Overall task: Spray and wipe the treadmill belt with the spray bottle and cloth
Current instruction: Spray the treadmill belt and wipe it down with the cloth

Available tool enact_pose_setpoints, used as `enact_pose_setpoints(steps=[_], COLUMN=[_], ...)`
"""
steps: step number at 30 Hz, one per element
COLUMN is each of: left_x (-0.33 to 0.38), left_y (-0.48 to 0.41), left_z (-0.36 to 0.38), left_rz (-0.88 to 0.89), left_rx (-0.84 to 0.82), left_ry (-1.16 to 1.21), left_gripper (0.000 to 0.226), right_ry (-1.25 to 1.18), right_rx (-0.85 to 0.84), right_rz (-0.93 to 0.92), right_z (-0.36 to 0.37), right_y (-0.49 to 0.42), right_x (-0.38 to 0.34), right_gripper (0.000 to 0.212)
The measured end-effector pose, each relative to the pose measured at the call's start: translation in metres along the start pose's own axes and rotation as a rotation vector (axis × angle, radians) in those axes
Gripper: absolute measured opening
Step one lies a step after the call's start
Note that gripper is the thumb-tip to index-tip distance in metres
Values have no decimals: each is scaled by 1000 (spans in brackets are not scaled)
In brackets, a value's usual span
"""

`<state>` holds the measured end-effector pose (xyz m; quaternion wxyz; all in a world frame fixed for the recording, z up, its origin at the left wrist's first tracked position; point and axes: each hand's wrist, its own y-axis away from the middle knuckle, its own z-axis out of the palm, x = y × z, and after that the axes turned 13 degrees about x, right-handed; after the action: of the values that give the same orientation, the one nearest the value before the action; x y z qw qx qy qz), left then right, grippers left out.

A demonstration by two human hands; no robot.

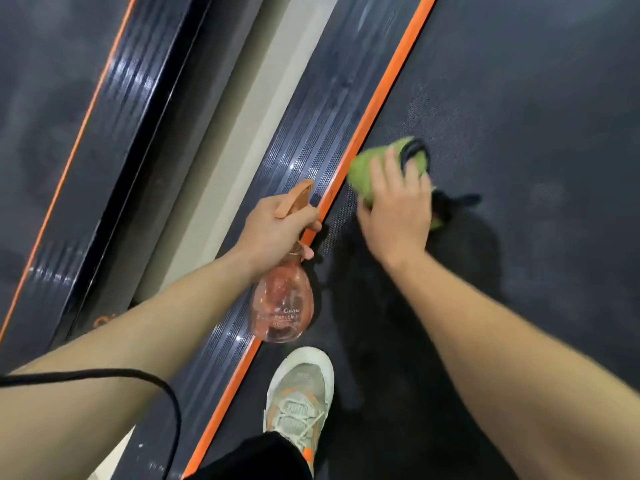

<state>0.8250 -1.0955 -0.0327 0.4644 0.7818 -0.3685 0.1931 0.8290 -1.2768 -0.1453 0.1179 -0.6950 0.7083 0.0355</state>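
L hand (277, 226) has its fingers wrapped tight round the neck of the pink bottle (284, 308), which hangs over the ribbed side rail (311, 133) just beside the belt (519, 133), nozzle pointing up-frame. R hand (398, 206) lies palm-down w/ fingers spread, pressing the green cloth (367, 171) flat on the belt right by the orange strip (388, 81). A shoe (299, 393) stands on the belt near the bottom; a black cord (149, 379) crosses the L forearm.
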Motion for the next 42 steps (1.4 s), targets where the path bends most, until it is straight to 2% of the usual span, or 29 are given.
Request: enact_pose_setpoints(steps=[2,4,6,7,10,13,15,17,20,23,26,33,38,42], left_x=[11,21,27,29,29,33,37,45,60,74,82,90,93,98], left_y=[-5,-8,-10,-11,-14,-17,-19,-20,-19,-17,-13,10,17,20], left_z=[4,10,17,21,31,40,46,54,74,98,127,181,199,205], left_rz=[-13,9,36,49,65,91,125,163,183,216,299,543,540,479], left_rx=[0,-23,-46,-52,-80,-141,-176,-197,-225,-309,-415,-515,-560,-667], left_ry=[31,21,-7,-17,-20,-37,-52,-58,-55,-135,-279,-542,-725,-765], left_gripper=[34,23,12,11,20,39,31,24,17,18,28,25,28,26], right_ry=[-65,-120,-125,-106,-59,-23,-36,-40,-40,-75,-6,24,96,116], right_rx=[-59,-139,-171,-164,-65,-53,-21,26,2,-69,-87,28,85,127], right_rz=[-251,-475,-618,-627,-377,-128,5,65,-30,-149,-183,60,434,577], right_z=[-9,-15,-11,-6,1,-5,-8,-8,-15,-30,-39,-39,-43,-47], right_y=[76,125,109,87,-6,-88,-105,-76,33,145,206,219,227,230], right_x=[-9,-3,18,29,63,93,99,89,63,54,70,75,75,90], right_gripper=[79,79,77,76,73,68,70,72,74,78,80,70,71,68])
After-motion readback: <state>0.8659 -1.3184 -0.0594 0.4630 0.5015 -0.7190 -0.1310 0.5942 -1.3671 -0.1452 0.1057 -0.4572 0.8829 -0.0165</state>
